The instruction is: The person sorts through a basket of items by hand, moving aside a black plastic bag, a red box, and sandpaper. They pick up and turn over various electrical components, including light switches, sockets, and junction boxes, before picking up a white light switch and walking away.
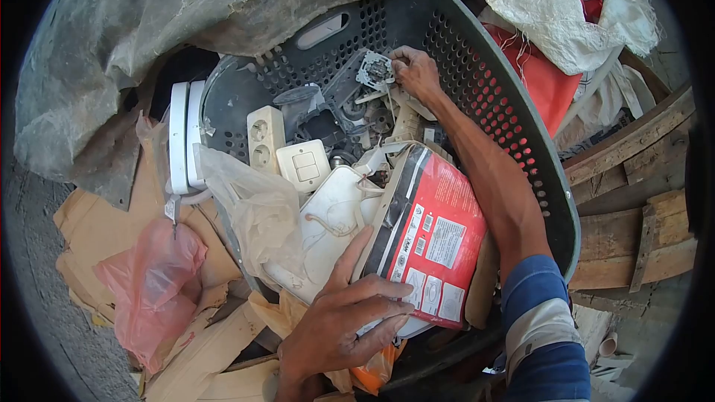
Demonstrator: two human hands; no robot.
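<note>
My right hand reaches into a dark plastic basket, its bent fingers closed at the edge of a pale grey electrical part. My left hand has its fingers spread against the lower left side of a red box, which tilts at the basket's front. Beside the box lies a white plastic panel with a thin cord on it. Behind are a white wall switch and a cream double socket. Several dark and grey fittings are jumbled beneath my right hand.
Clear plastic film hangs over the basket's left rim, near white round lids. A pink bag lies on torn cardboard. Grey sheeting drapes the far side; a white woven sack and wooden boards lie right.
</note>
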